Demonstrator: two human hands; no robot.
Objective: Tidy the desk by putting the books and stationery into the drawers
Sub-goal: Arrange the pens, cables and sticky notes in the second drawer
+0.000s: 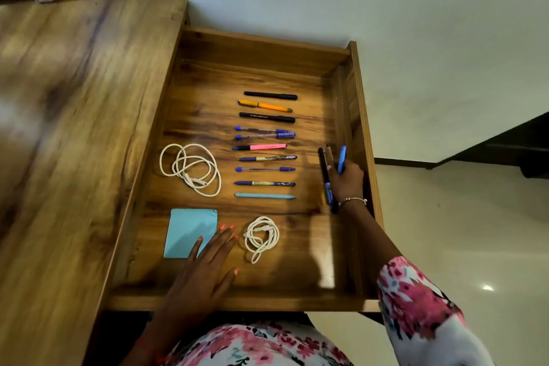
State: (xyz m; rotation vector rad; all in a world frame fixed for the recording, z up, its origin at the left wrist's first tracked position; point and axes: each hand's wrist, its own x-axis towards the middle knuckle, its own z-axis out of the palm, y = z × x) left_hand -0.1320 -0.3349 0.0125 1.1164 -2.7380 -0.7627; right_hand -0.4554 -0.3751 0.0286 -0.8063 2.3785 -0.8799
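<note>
Now your right hand [346, 184] grips a bunch of pens [341, 159] at three o'clock in the open drawer [237, 303], beside the laid-out row [266, 145]. Your left hand [205, 270] lies spread flat at six o'clock, partly on the blue pad [187, 232].

In the open wooden drawer [258, 47], pens [267, 147] lie parallel in a neat row.

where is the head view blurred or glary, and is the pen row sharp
Head view: the brown wooden desk top at left is blurred, with a pale glare patch; the row of coloured pens in the open wooden drawer is sharp; the black and blue pens in the right hand are soft; a glare spot marks the pale floor.
</note>
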